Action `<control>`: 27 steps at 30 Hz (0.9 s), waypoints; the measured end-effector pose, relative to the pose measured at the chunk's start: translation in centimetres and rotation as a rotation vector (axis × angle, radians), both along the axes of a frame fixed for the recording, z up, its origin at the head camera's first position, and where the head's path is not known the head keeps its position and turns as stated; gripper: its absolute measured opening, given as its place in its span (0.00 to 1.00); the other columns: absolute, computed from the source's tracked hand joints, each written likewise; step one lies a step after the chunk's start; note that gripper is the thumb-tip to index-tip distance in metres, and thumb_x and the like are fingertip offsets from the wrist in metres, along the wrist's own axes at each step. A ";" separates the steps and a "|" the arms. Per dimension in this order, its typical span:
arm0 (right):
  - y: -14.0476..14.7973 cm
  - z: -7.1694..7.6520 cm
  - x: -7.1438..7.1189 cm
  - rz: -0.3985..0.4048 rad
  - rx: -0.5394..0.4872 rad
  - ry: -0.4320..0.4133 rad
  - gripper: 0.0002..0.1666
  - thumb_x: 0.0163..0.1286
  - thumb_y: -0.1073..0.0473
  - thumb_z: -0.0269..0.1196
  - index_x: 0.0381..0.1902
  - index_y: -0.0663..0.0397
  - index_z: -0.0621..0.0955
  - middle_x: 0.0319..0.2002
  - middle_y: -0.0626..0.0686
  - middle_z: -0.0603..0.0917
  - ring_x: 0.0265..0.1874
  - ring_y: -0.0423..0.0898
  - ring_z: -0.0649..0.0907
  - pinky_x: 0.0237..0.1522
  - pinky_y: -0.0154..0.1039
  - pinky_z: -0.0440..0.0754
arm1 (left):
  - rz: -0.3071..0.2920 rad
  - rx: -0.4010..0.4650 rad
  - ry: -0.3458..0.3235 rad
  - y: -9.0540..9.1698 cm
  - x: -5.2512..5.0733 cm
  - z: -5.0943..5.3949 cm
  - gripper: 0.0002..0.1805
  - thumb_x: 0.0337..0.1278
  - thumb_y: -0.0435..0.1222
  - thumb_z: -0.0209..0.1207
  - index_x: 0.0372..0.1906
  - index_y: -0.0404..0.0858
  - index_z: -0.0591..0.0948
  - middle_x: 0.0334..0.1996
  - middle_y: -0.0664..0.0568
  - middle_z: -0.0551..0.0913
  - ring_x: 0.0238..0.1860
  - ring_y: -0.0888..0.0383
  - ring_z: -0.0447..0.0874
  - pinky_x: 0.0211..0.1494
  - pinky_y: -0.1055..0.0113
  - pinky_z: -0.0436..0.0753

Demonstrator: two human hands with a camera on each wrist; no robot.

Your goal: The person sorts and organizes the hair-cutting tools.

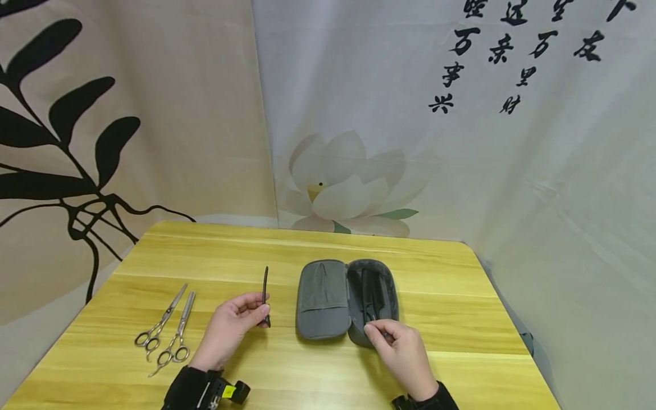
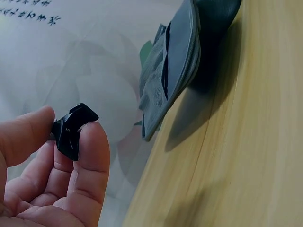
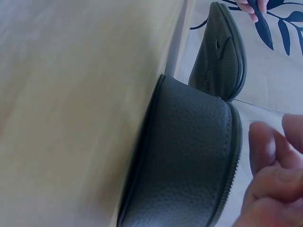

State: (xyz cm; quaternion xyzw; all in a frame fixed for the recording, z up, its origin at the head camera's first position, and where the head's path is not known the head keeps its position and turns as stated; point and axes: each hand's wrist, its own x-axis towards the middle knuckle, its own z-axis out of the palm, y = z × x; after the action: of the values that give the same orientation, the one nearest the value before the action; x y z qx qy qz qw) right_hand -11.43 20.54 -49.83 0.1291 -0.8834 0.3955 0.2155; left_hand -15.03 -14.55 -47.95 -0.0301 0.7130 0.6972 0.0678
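My left hand [image 1: 234, 327] pinches a slim black hair clip [image 1: 265, 287] between thumb and fingers, above the table. The left wrist view shows the flared end of that hair clip [image 2: 73, 130] at the fingertips. A grey zip case [image 1: 324, 324] lies spread open at the middle, with dark slender items [image 1: 373, 290] in its right half. Over the near part of that half is my right hand [image 1: 402, 353], thumb and forefinger bent close together by the items. In the right wrist view, the case wall [image 3: 184, 156] hides the contents, and no held thing shows between the fingers [image 3: 261, 146].
To the left of my left hand, two pairs of metal haircutting scissors [image 1: 161, 324] lie side by side on the wooden table [image 1: 451, 319]; the right pair has a toothed blade. A printed cloth [image 1: 353, 85] hangs behind the table's far edge.
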 end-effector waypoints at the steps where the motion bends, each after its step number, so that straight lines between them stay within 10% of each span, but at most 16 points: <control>1: 0.0 0.0 0.0 0.000 0.000 0.002 0.06 0.69 0.59 0.76 0.36 0.39 0.92 0.21 0.29 0.76 0.19 0.26 0.69 0.22 0.24 0.70 | -0.003 0.010 -0.002 0.1 0.0 -0.1 0.23 0.71 0.31 0.66 0.66 0.26 0.79 0.51 0.40 0.86 0.42 0.57 0.89 0.51 0.62 0.92; 14: -0.2 0.0 0.2 0.033 -0.019 0.035 0.05 0.69 0.60 0.76 0.35 0.40 0.92 0.20 0.29 0.73 0.18 0.26 0.68 0.21 0.23 0.70 | -0.154 0.225 -0.041 3.0 0.8 -1.4 0.17 0.71 0.32 0.67 0.58 0.27 0.79 0.41 0.54 0.86 0.39 0.60 0.86 0.45 0.65 0.90; 27: -1.1 0.1 1.0 0.300 -0.068 0.064 0.10 0.67 0.62 0.76 0.43 0.41 0.91 0.30 0.38 0.87 0.21 0.25 0.68 0.21 0.19 0.69 | -0.323 0.375 -0.046 6.1 2.8 -2.2 0.16 0.70 0.30 0.67 0.55 0.29 0.77 0.43 0.54 0.88 0.40 0.59 0.91 0.46 0.65 0.92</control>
State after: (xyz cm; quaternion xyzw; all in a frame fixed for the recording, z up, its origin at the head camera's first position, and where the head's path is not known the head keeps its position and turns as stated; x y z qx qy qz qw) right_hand -10.44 19.40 -49.72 0.2650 -0.8330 0.4485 0.1861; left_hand -12.21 -8.45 -50.10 0.0813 0.5649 0.7966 0.1991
